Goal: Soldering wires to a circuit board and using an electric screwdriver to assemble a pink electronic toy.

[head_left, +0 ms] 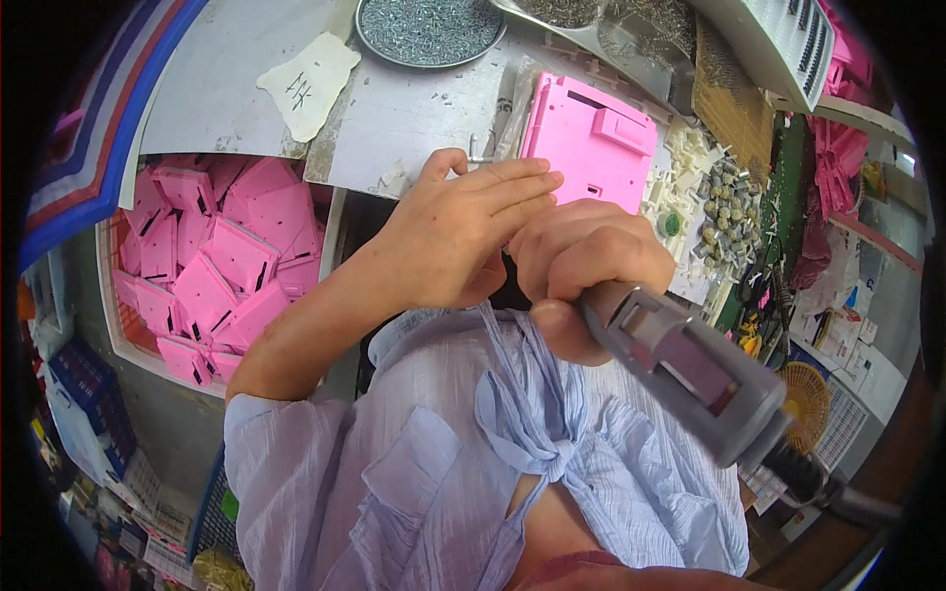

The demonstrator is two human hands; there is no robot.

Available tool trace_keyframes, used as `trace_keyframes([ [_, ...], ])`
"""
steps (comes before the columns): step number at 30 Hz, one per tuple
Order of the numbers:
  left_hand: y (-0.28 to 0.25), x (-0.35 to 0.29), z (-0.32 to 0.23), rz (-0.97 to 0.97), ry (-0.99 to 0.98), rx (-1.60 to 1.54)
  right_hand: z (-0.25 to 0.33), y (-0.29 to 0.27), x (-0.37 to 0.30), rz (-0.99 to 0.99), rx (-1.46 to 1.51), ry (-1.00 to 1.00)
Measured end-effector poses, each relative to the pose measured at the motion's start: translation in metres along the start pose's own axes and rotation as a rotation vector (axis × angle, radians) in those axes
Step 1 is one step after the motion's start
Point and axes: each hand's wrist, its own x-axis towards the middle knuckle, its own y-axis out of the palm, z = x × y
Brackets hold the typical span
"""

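A flat square pink plastic casing [586, 138] lies on the worktable in front of me, with slots and a raised block on its upper face. My left hand [458, 222] reaches across its near left corner, index and middle fingers stretched out and fingertips over the casing's edge; its thumb is mostly hidden. At the near edge of the casing, my right hand [596, 256] is wrapped around a grey corded power screwdriver [690, 369]. The tool's rear end and cord point toward the lower right, and its tip is hidden beneath my hands.
Left of me, a crate [110, 286] holds many pink casings. A round metal dish [434, 64] of screws stands at the back, beside a metal tray [670, 84] of small metal parts. Small white pieces [690, 158] and greenish-grey parts [729, 222] lie right of the casing.
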Motion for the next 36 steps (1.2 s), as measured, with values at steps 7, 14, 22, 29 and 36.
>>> trace_keyframes([
  [7, -0.001, 0.026, -0.008, -0.077, 0.051, 0.098, 0.038, -0.053, -0.002, -0.122, 0.152, 0.156],
  [14, 0.041, 0.076, -0.027, -0.137, 0.102, 0.360, 0.039, -0.124, -0.036, -0.494, 0.100, 0.045],
  [22, 0.038, 0.078, -0.035, -0.056, 0.043, 0.401, 0.003, -0.143, -0.029, -0.391, -0.167, 0.063],
  [29, 0.039, 0.076, -0.033, -0.070, 0.022, 0.410, 0.041, -0.122, -0.051, -0.399, -0.013, 0.217],
  [36, 0.035, 0.090, -0.013, -0.107, 0.055, 0.160, 0.047, -0.121, -0.055, -0.517, 0.006, 0.205],
])
